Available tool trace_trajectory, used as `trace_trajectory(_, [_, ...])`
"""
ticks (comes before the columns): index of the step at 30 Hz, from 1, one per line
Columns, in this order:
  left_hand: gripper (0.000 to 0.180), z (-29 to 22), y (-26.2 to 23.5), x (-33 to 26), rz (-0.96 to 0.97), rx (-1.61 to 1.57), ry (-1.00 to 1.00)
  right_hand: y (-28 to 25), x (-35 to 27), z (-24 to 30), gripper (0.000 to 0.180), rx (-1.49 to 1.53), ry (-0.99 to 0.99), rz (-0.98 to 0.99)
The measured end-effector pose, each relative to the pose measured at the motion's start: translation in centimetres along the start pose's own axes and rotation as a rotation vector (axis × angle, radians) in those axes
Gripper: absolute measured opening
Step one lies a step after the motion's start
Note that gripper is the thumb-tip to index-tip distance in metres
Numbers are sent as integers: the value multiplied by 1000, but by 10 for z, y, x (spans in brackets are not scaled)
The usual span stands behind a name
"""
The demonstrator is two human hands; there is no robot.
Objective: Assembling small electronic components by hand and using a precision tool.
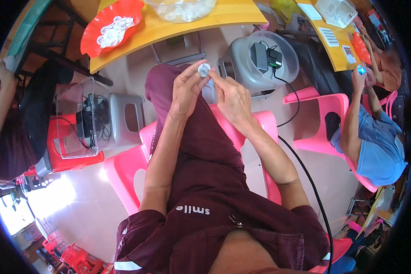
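1. Small white round part (204, 69) sits between both hands, held above the person's knee, just below the edge of the yellow table (178, 28).
2. Far left: clear plastic box (75, 102) on a red stool (73, 160), holding a black adapter and cables; a grey stool (125, 118) stands beside it.
3. Red tray (106, 28) on the table carries a heap of similar white parts; whether these are finished or waiting, I cannot tell.
4. Left hand (186, 91): thumb and fingertips pinch the part's left edge, other fingers loosely curled.
5. Right hand (230, 98): index finger and thumb press on the part's right edge, pinching it too.
6. Judgement: this piece is mid-handling, not yet set down.
7. Right: clear tub (260, 59) with a black charger; further right, another person's hands hold a small blue item.
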State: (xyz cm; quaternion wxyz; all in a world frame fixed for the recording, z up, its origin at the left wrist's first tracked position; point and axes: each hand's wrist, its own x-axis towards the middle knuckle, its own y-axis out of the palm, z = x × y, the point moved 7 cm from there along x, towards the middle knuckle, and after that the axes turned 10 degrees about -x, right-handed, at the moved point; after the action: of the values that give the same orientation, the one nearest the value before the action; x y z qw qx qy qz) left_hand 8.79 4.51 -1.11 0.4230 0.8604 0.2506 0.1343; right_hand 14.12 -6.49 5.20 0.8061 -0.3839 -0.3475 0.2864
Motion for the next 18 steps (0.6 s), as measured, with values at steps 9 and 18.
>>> trace_trajectory(9, [34, -2, 1, -3, -25, -12, -3, 1, -1, 1, 29, 37, -1, 19])
trace_trajectory(18, [32, 1, 0, -2, -57, -5, 2, 3, -2, 2, 30, 34, 5, 3])
